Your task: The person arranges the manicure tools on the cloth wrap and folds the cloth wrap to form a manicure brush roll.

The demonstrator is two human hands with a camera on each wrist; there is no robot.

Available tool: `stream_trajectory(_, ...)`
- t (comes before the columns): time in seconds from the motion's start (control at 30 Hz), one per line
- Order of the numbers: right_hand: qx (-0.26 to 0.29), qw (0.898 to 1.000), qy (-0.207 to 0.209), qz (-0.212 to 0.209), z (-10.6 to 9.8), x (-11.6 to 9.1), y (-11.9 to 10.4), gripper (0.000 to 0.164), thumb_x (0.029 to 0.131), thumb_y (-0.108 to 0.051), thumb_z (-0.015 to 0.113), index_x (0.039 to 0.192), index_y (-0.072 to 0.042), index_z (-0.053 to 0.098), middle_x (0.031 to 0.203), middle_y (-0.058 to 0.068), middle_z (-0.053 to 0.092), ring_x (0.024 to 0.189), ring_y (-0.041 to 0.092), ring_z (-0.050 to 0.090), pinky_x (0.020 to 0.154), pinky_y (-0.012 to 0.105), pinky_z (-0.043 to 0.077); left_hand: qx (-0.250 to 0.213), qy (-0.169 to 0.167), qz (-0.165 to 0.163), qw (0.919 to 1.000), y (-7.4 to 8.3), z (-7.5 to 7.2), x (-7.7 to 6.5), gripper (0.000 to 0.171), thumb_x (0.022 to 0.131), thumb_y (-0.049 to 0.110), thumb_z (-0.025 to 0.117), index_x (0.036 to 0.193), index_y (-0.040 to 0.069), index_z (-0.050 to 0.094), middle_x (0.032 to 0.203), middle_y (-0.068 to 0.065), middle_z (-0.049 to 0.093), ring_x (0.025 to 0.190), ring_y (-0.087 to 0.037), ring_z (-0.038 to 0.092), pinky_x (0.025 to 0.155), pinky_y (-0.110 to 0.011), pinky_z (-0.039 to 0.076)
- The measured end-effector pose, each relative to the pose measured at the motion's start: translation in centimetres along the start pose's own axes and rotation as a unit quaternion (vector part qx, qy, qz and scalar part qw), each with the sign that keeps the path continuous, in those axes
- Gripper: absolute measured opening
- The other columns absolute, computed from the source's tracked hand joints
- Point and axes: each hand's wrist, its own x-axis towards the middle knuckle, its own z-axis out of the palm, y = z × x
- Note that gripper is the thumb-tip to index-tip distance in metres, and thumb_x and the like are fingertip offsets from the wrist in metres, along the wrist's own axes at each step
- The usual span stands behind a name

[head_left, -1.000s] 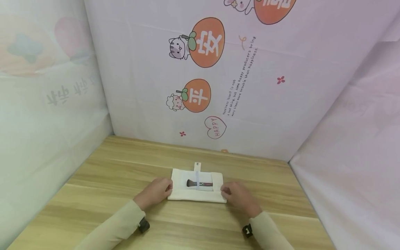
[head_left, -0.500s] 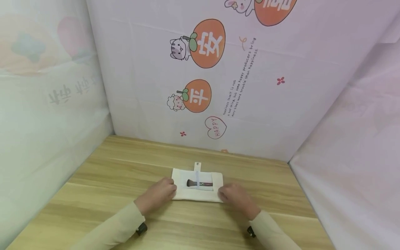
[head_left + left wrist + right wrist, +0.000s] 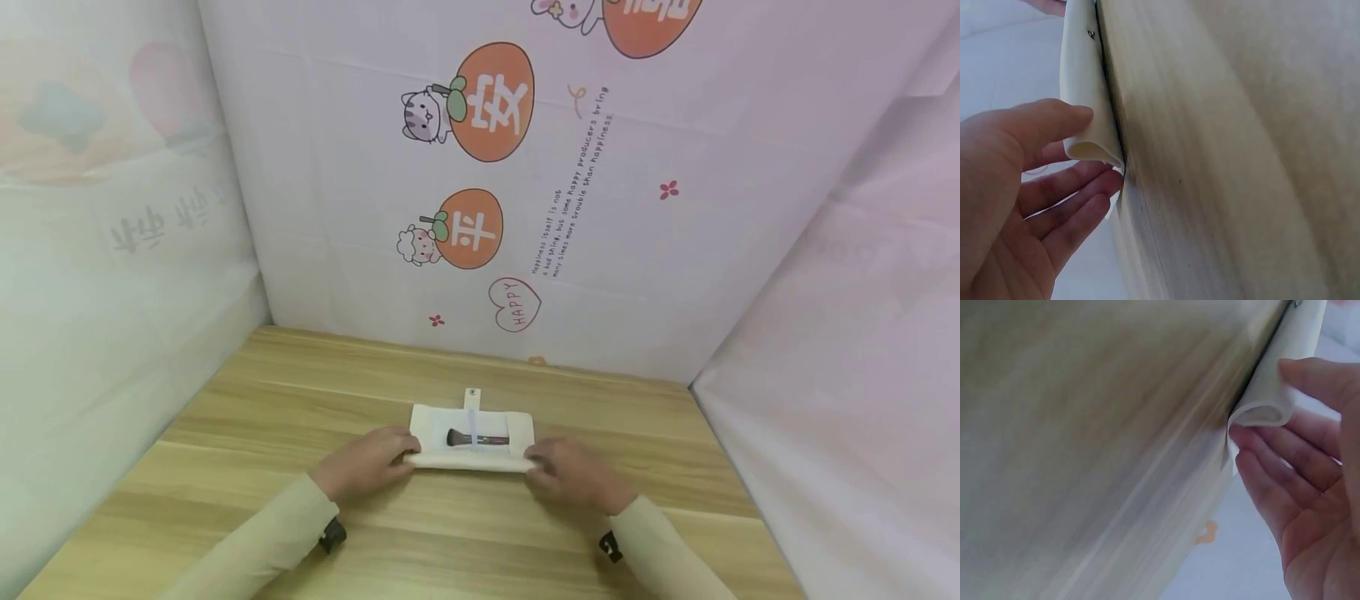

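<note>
A cream cloth brush roll (image 3: pixel 429 421) lies on the table, its near edge folded over. A dark-bristled makeup brush (image 3: pixel 483 439) rests across its middle under a pale band. From the far edge a short tab (image 3: pixel 472 398) with a metal snap sticks out. My left hand (image 3: pixel 367 460) pinches the left end of the fold; in the left wrist view the thumb lies on the curled cloth (image 3: pixel 1082 75), fingers at its open end. My right hand (image 3: pixel 573 475) grips the right end likewise, thumb against the fold (image 3: pixel 1279 381) in the right wrist view.
The wood-grain table (image 3: pixel 300 383) runs back to a white printed cloth wall (image 3: pixel 352 208). More cloth hangs along the left side (image 3: pixel 150 292) and the right side (image 3: pixel 862 375). Dark wrist devices show below both sleeves.
The roll's near edge has been folded further away from me, so less cloth shows in front of the brush. Both hands have shifted from the roll's sides onto the fold's ends.
</note>
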Motion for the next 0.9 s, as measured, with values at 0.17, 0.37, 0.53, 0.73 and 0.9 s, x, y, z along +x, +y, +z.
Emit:
stream_trajectory(0.17,0.092,0.995,0.002,0.032,-0.2,0.1,1.1,0.023,0.104,-0.028,0.067,0.117,-0.012,0.078,0.109,-0.002,0.078,0.096,0.005,0.069,0.090,0.034,0.061,-0.063,-0.011,-0.010,0.9979,-1.1,-0.2,0.9,0.013,0.107,0.020,0.062,0.112,0.013,0.071,0.104,0.003,0.069,0.092,-0.008,0.059,0.084,-0.032,0.055)
stream_trajectory(0.37,0.147,0.986,0.016,0.074,-0.1,0.8,2.2,0.017,0.106,-0.031,0.064,0.109,-0.022,0.078,0.100,-0.011,0.074,0.094,0.005,0.068,0.091,0.033,0.059,-0.104,-0.010,-0.017,0.9944,-2.4,0.0,2.0,0.016,0.110,0.019,0.055,0.100,0.014,0.067,0.079,0.009,0.053,0.069,-0.002,0.045,0.068,-0.023,0.044)
stream_trajectory(0.53,0.153,0.982,0.019,0.110,-0.4,1.6,2.3,0.022,0.108,-0.033,0.060,0.108,-0.021,0.078,0.098,-0.007,0.074,0.085,0.006,0.061,0.082,0.031,0.054,-0.105,0.006,-0.026,0.9941,-2.8,0.0,2.6,0.021,0.112,0.017,0.050,0.106,0.009,0.068,0.078,0.007,0.055,0.070,-0.004,0.047,0.070,-0.026,0.046)
stream_trajectory(0.73,0.197,0.968,0.009,0.155,-0.6,2.3,2.4,0.027,0.109,-0.029,0.058,0.108,-0.011,0.079,0.088,0.001,0.074,0.073,0.009,0.061,0.068,0.027,0.052,-0.140,0.029,-0.053,0.9883,-3.1,0.0,3.2,0.021,0.113,0.015,0.049,0.105,0.004,0.066,0.079,0.002,0.060,0.069,-0.007,0.050,0.067,-0.025,0.046)
stream_trajectory(0.9,0.215,0.959,0.012,0.182,-0.4,2.8,2.5,0.030,0.109,-0.027,0.058,0.105,-0.006,0.079,0.085,0.004,0.075,0.072,0.012,0.067,0.064,0.027,0.055,-0.135,0.056,-0.066,0.9871,-3.3,0.3,3.7,0.024,0.113,0.014,0.048,0.106,0.001,0.067,0.081,0.001,0.062,0.070,-0.007,0.052,0.066,-0.024,0.047)
